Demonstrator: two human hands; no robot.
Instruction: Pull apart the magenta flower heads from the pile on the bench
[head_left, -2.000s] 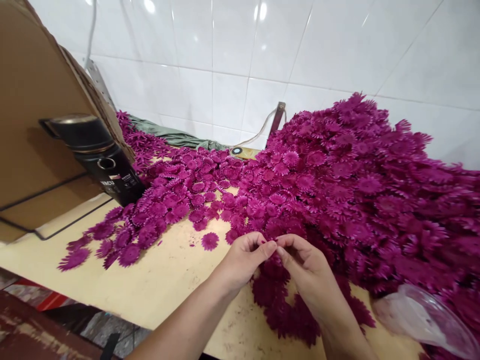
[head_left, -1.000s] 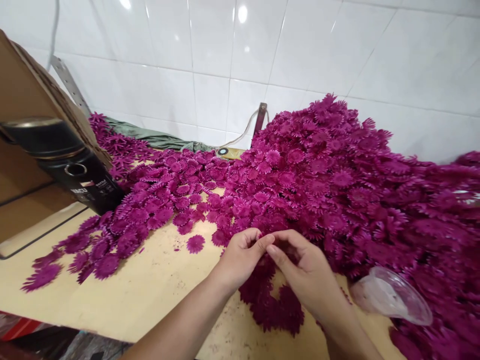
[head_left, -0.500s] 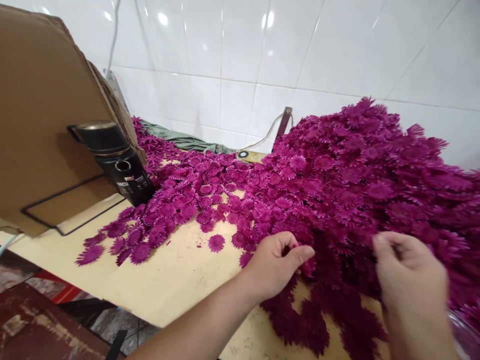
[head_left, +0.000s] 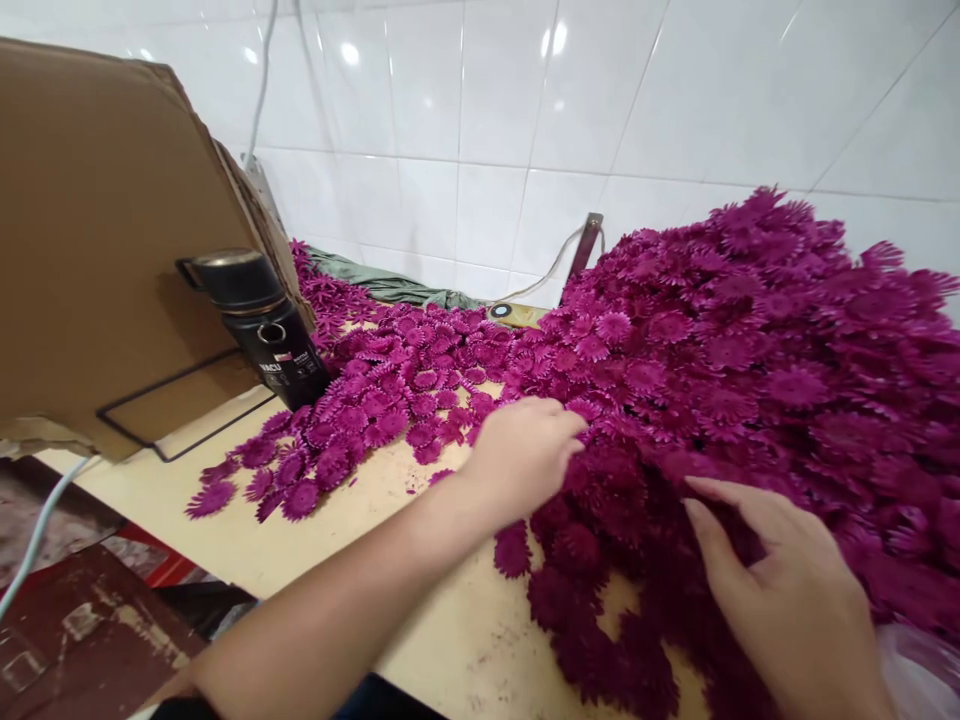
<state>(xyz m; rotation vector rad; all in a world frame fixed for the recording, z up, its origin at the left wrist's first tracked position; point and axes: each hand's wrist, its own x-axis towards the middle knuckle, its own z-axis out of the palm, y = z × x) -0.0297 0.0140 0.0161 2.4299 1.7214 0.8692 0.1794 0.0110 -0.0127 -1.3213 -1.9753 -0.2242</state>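
Head view is showing a steep heap of magenta, daisy-shaped pieces [head_left: 795,390] with narrow fringed petals, lying along the far edge and right side of a pale yellow counter [head_left: 465,640]. A thinner scatter of the same pieces [head_left: 386,422] is spreading leftward, reaching a black cylindrical bottle [head_left: 262,325] that is standing before a brown cardboard box [head_left: 112,260] at the left end.

The person's left hand [head_left: 525,450] is hovering or resting at the heap's front left margin; the fingers are curling inward and their tips are hidden, so whether its grip is holding a piece cannot be told. The right hand [head_left: 795,580] is hanging over the shaded front of the heap, closer to the counter's near edge, thumb and forefinger tips almost meeting; whether anything small is sitting in that grip cannot be told either.

Because the heap is leaning so steeply, a forearm brushing its front could be sending pieces sliding, perhaps over the near edge. Fringes are apparently interlocking, so a hasty pull could be dragging neighbours along or tearing petals. A clear plastic container [head_left: 919,670] is sitting just beside the right wrist, where a backward sweep could be tipping it.
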